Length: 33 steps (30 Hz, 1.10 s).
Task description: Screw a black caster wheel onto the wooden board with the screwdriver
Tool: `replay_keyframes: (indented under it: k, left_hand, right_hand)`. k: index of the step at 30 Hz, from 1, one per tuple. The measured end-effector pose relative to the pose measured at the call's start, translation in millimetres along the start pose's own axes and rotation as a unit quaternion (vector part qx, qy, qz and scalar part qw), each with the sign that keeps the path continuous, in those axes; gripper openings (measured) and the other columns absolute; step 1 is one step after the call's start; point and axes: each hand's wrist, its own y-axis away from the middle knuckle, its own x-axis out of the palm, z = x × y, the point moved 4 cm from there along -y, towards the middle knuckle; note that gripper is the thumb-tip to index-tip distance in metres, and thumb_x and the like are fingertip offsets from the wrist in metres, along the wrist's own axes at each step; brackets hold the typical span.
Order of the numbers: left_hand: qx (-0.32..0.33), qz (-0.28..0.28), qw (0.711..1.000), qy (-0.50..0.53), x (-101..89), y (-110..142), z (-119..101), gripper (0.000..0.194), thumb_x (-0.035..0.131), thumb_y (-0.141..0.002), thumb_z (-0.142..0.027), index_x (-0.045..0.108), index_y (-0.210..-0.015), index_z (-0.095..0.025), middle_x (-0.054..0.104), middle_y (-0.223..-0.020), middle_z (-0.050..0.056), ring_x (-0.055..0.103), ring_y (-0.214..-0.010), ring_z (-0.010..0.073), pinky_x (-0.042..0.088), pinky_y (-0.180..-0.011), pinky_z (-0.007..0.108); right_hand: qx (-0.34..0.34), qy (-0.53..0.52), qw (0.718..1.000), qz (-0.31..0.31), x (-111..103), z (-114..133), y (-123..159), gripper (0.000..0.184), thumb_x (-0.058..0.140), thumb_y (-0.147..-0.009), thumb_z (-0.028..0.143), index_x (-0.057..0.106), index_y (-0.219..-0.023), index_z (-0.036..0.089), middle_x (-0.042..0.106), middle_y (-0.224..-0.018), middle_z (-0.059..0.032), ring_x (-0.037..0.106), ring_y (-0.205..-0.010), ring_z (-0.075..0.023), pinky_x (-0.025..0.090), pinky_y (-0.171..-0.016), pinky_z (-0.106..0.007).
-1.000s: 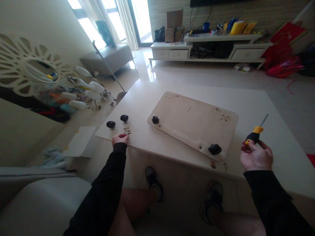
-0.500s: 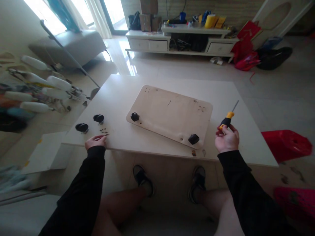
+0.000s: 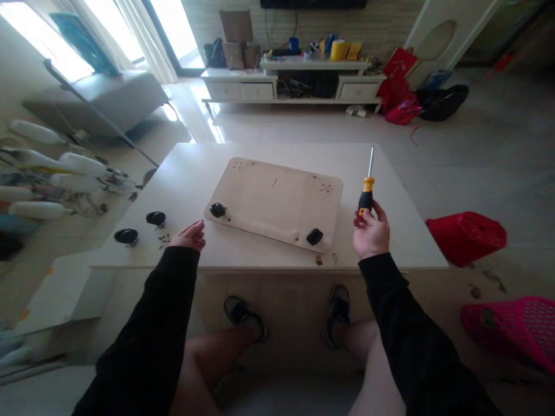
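Note:
My right hand (image 3: 373, 234) grips the handle of a black and yellow screwdriver (image 3: 366, 195), its shaft pointing up and away from me. My left hand (image 3: 189, 236) is closed in a pinch just left of a beige board (image 3: 277, 199); whatever its fingertips hold is too small to make out. Two black caster wheels, a left one (image 3: 217, 210) and a right one (image 3: 314, 236), sit at the board's near corners. Its far corners show small holes. Left of my left hand lie several small screws (image 3: 163, 240) and two loose casters (image 3: 155, 218) (image 3: 126, 236).
The board lies on a white table (image 3: 260, 260). Two small bits (image 3: 319, 260) lie near its front edge. A red plastic stool (image 3: 466, 237) and a pink basket (image 3: 511, 326) are at the right. A white cabinet (image 3: 260, 91) stands at the back wall.
My left hand has moved right, away from the screws and toward the board. The screwdriver in my right hand now points more upright. The view has shifted to the right.

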Motion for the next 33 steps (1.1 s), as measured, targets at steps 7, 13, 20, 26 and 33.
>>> replay_keyframes:
  k: [7, 13, 20, 26, 33]
  left_hand:
    - [-0.070, 0.218, 0.934, 0.273, 69.7, 51.0, -43.3, 0.019, 0.079, -0.095, -0.026, 0.070, -0.080, -0.019, 0.060, -0.071, -0.001, 0.034, -0.050, 0.0043, 0.035, -0.042, 0.013]
    - [-0.097, 0.272, 0.897, 0.335, 119.2, 101.5, -48.0, 0.019, 0.078, -0.095, -0.021, 0.071, -0.077, -0.019, 0.062, -0.072, -0.001, 0.042, -0.052, 0.0040, 0.041, -0.048, 0.014]
    - [-0.091, 0.331, 0.890, 0.301, 139.7, 127.3, -51.0, 0.021, 0.084, -0.092, -0.028, 0.069, -0.079, -0.019, 0.073, -0.087, 0.000, 0.054, -0.058, 0.0040, 0.050, -0.056, 0.016]
    - [0.014, 0.335, 0.922, 0.193, 128.8, 134.9, -32.4, 0.029, 0.097, -0.072, -0.032, 0.076, -0.087, -0.019, 0.077, -0.085, 0.004, 0.066, -0.065, 0.0113, 0.059, -0.064, 0.026]
    - [0.192, 0.278, 0.941, 0.030, 122.1, 124.6, -42.5, 0.032, 0.096, -0.062, -0.037, 0.078, -0.081, -0.019, 0.078, -0.077, 0.006, 0.066, -0.063, 0.0158, 0.056, -0.064, 0.030]
  right_hand:
    - [-0.010, -0.046, 0.998, 0.034, 0.2, 14.9, 17.0, 0.047, 0.075, -0.070, 0.012, 0.069, -0.114, 0.026, 0.070, -0.086, 0.0026, 0.071, -0.083, -0.0108, 0.047, -0.068, -0.021]
    - [0.018, -0.084, 0.996, 0.034, 4.3, 21.1, 29.6, 0.043, 0.073, -0.073, 0.011, 0.069, -0.113, 0.026, 0.072, -0.087, 0.0023, 0.072, -0.085, -0.0106, 0.047, -0.068, -0.020]
    - [0.017, -0.091, 0.994, 0.049, 18.3, 12.5, 37.6, 0.040, 0.072, -0.075, 0.011, 0.070, -0.111, 0.027, 0.071, -0.089, 0.0026, 0.073, -0.091, -0.0130, 0.053, -0.073, -0.024]
    - [-0.037, -0.101, 0.990, 0.088, 21.5, 13.6, 40.1, 0.029, 0.074, -0.082, 0.018, 0.071, -0.110, 0.025, 0.075, -0.112, -0.0013, 0.075, -0.102, -0.0139, 0.062, -0.095, -0.033]
    - [0.008, -0.114, 0.991, 0.075, 22.0, 7.5, 32.4, 0.033, 0.084, -0.078, 0.039, 0.066, -0.100, 0.024, 0.075, -0.097, -0.0003, 0.076, -0.090, -0.0193, 0.067, -0.083, -0.042]
